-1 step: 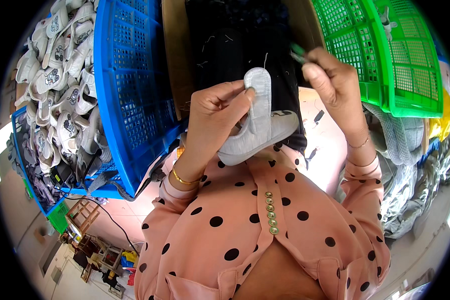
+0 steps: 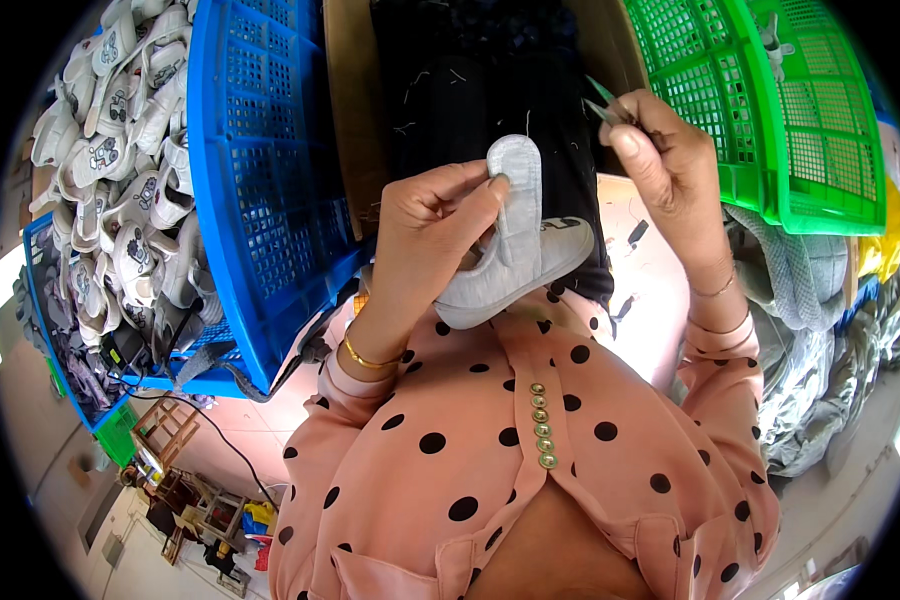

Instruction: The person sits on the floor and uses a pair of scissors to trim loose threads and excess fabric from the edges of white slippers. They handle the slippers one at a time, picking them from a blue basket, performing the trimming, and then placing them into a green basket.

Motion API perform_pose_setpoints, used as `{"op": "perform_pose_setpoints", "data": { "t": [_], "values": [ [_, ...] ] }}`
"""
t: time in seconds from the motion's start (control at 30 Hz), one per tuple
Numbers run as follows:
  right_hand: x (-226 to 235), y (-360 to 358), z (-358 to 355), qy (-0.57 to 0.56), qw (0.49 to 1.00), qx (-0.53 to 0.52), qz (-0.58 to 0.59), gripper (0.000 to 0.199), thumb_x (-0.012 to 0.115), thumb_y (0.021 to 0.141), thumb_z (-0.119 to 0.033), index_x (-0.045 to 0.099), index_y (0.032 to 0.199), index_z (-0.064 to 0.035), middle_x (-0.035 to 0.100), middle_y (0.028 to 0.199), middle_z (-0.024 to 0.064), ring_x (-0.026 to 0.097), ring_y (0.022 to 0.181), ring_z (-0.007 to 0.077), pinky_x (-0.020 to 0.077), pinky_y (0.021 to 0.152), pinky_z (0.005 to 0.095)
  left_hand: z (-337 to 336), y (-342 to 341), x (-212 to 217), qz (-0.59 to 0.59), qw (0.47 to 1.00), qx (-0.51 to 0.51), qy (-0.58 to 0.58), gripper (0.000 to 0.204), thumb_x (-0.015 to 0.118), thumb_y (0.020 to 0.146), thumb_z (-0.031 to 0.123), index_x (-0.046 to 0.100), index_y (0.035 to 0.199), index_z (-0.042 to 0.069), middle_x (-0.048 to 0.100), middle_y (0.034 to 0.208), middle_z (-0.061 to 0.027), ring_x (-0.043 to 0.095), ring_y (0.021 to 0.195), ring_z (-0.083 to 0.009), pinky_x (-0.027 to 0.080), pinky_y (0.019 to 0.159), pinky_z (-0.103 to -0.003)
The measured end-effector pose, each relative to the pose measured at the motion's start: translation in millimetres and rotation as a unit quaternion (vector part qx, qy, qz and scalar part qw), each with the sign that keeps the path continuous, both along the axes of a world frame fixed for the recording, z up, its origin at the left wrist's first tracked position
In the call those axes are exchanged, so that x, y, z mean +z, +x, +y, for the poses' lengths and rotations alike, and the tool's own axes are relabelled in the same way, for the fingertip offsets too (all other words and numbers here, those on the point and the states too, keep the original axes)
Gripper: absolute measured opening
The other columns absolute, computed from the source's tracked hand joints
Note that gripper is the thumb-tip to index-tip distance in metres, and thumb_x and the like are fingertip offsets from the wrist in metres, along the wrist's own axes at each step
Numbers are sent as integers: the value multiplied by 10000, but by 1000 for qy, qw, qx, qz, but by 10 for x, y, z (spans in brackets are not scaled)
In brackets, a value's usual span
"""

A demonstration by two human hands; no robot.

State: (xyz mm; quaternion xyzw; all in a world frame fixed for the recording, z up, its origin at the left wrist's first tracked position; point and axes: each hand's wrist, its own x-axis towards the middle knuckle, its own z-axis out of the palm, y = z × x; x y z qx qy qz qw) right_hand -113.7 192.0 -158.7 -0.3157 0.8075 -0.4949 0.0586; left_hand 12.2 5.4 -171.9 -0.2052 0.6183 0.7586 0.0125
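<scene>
My left hand (image 2: 438, 225) pinches the strap of a small light-grey fabric shoe (image 2: 490, 290) between thumb and fingers. The strap (image 2: 518, 200) stands up with its rounded end at the top, and a thin pale thread shows just above that end. Dark marking is visible on the side of the shoe toward my right, partly hidden by the strap. My right hand (image 2: 665, 175) is closed round a pair of thread snips (image 2: 598, 98). Their two narrow blades are spread and point up and left, apart from the shoe.
A blue plastic crate (image 2: 260, 200) stands at left, beside a heap of white and grey shoes (image 2: 120, 190). Green crates (image 2: 770, 150) are at upper right, above grey fabric pieces (image 2: 810, 380). Black trousers (image 2: 450, 130) with loose threads cover my lap.
The snips, blurred before, now show clearly with their blades spread. My right hand has shifted slightly. My left hand and the shoe have hardly moved.
</scene>
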Motion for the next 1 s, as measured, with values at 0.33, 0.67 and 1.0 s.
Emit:
{"op": "perform_pose_setpoints", "data": {
  "t": [0.33, 0.67, 1.0],
  "values": [
    [-140, -342, -72, 119, 976, -118, 137, 244, 730, 787, -299, 649, 927, -115, 662, 725, 119, 660, 628, 296, 517, 552, 366, -58, 3, 71, -34, 997, -30, -56, 195, 661, 894, 70, 707, 1054, -32, 589, 675, 45, 442, 547, 24, 313, 458, -157],
    [-333, 67, -42, 50, 993, 88, -66, 265, 647, 933, -256, 663, 987, 3, 573, 676, 10, 504, 586, 57, 418, 532, 220, -179, -126, -29, -54, 995, -80, -34, 223, 662, 913, 155, 716, 1062, -2, 649, 724, -9, 539, 557, -20, 397, 455, -159],
    [-340, 309, -157, -46, 918, 129, -373, 228, 658, 940, -198, 679, 999, 21, 632, 763, -22, 535, 707, 13, 472, 621, 196, -227, -69, -150, 38, 997, -66, -25, 226, 675, 919, 172, 696, 1070, 5, 688, 833, -48, 610, 710, -66, 486, 640, -174]
  ]
}}
